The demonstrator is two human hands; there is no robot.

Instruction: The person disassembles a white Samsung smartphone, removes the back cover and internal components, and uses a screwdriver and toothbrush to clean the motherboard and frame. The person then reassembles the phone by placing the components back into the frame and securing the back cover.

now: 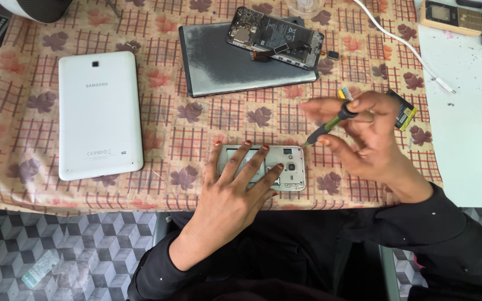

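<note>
hands (235, 184) work between white tablet (100, 114) and dark slab (235, 64).

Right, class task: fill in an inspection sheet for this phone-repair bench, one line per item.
Surface: table under a leaf-patterned checked cloth.
Job's things: open phone frame lying flat; green-handled screwdriver.
Clutter: white tablet face down; dark panel with an opened phone on it; small battery.
Grippers: left hand presses the frame; right hand holds the screwdriver above it.
Cables: white cable at the cloth's right edge.
Surroundings: cube-patterned floor.
</note>
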